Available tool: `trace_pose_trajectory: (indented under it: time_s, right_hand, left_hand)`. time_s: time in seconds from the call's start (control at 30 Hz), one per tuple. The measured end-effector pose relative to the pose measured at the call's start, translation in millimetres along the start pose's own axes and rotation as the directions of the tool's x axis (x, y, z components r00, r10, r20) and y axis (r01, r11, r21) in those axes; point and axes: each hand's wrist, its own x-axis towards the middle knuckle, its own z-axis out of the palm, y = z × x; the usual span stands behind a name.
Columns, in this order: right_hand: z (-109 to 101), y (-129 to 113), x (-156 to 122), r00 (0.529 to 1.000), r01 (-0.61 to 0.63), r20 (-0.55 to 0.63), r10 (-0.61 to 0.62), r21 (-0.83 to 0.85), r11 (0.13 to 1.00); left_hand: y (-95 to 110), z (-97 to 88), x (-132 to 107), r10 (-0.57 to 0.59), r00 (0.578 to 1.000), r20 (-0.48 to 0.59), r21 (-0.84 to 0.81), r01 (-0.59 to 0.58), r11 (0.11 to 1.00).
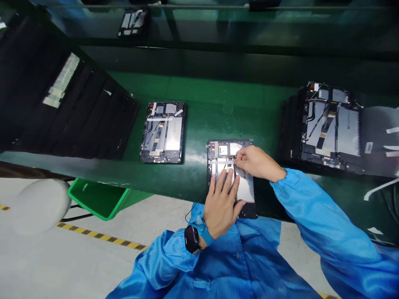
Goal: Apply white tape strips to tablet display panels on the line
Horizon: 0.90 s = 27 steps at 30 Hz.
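An opened tablet (246, 189) lies at the table's front edge, its grey inner plate, cables and small boards exposed. My left hand (222, 203) rests flat on its lower half with the fingers spread. On the tablet's upper right, the thumb and fingers of my right hand (254, 161) are pinched together. A pale strip of tape (220, 161) crosses the tablet and its right end runs to those fingertips, which hide the end itself. Another opened tablet (165, 135), with white tape strips on it, lies to the left and apart from both hands.
A stack of opened tablets (332, 124) stands on the right, by a dark sheet (378, 139). Stacked black trays (62, 104) fill the left side. Below the green table (218, 97) are a green bin (93, 199) and a round stool (43, 205). Another opened device (133, 21) sits beyond.
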Motion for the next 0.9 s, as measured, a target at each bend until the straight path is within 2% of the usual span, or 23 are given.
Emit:
trace_pose_trajectory:
  time_s: [0.5,0.9]
  right_hand:
    - [0.7,-1.0,-1.2,1.000,-0.004,-0.026,0.003,-0.024,1.000]
    - [3.3,0.5,-1.1,0.999,-0.019,-0.027,0.018,-0.023,1.000]
  left_hand:
    - [4.4,-2.7,11.8,-0.055,0.998,-0.008,0.036,0.055,0.998]
    - [5.0,-2.2,15.5,-0.041,0.999,-0.034,0.104,0.045,0.994]
